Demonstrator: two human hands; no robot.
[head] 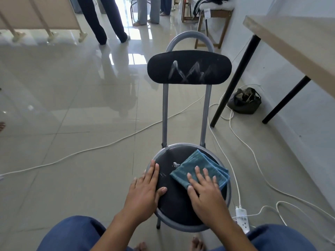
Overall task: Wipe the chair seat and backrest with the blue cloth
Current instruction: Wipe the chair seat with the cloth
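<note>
- white power strip on the tile floor, white cables snaking all over
- dark bag slumped under a wooden table (black legs)
- people's legs standing further back
- wooden stool with clothes piled on it

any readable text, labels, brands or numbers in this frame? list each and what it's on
None can be read.
White tag hanging from the wooden stool: print too small to read.
White power strip on the floor: small grey mark at its top end, blurred.
White zigzag streaks on the backrest: smears, not writing.
Blue cloth: no label showing.
</note>
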